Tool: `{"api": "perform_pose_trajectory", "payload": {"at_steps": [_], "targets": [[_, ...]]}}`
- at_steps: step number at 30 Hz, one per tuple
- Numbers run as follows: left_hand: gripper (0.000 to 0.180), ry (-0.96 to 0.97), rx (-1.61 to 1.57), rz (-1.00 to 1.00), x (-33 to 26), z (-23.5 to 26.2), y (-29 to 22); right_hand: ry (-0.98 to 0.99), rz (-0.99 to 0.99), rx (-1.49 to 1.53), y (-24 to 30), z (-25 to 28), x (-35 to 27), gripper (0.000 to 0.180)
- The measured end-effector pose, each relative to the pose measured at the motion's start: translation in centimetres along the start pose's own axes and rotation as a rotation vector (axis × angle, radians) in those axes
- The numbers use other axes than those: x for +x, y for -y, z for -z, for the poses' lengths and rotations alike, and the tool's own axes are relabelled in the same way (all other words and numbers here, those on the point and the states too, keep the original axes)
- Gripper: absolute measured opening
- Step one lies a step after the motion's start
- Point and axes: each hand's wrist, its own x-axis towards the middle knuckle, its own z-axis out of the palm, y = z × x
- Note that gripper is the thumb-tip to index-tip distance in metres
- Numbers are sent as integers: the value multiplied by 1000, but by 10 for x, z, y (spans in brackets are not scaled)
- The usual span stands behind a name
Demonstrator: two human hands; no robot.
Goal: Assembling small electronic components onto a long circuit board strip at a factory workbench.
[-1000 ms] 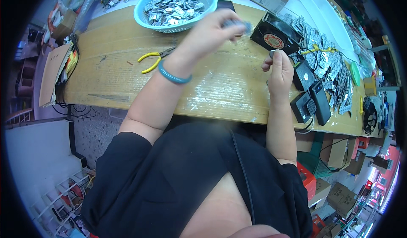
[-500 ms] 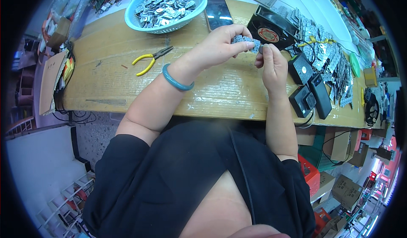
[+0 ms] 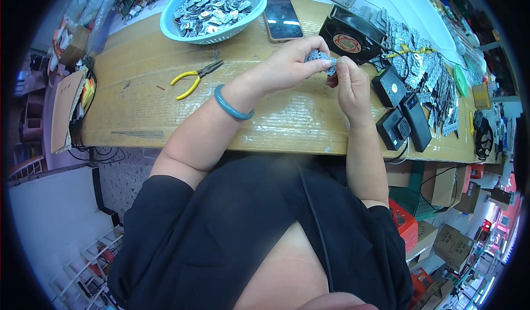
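**Small metal part pinched between both hands above the bench, with loose stock on all sides**

Both hands meet over the wooden bench (image 3: 165,117), just in front of the black cooling fan (image 3: 353,34). The left hand (image 3: 287,67) has its fingers curled around a small grey perforated metal part (image 3: 323,60). The right hand (image 3: 350,86) closes thumb and forefinger on the same part from the fan's near side. Both hold it clear of the bench top. A teal bangle (image 3: 232,106) sits on the left wrist.

Around the fan:
- Left of it, a dark phone (image 3: 282,16) lies flat. Further left, a light blue basket (image 3: 176,28) is filled with similar grey parts.
- Right of it, rows of grey parts (image 3: 425,73) are spread out, with a yellow tie across them.
- Nearer the person from the fan, three black boxes (image 3: 400,111) sit close to the bench edge, cables hanging below.
- Well to its left, yellow-handled pliers (image 3: 190,78) lie alone on the wood.

Risks, as I judge them:
- The part is small and held only at the fingertips. A slip would likely drop it onto the bench or the lap, or past the edge to the floor.
- Stamped edges look thin. Pressing or twisting hard could nick a fingertip or bend the part.
- The right forearm passes close to the black boxes. A sideways sweep could nudge one off the edge.
- A dropped part landing among the rows would be hard to tell apart from the rest.
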Motion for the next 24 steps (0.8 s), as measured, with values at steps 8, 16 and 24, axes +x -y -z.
{"api": "perform_pose_trajectory", "payload": {"at_steps": [8,16,24], "targets": [[18,41,-457,187,1,4,-5,-89,-259,490,5,-4,0,31],[15,-41,-822,239,5,-14,12,-70,-337,780,-8,2,5,33],[19,-168,-330,53,7,-17,5,-227,-373,541,-4,6,6,33]]}}
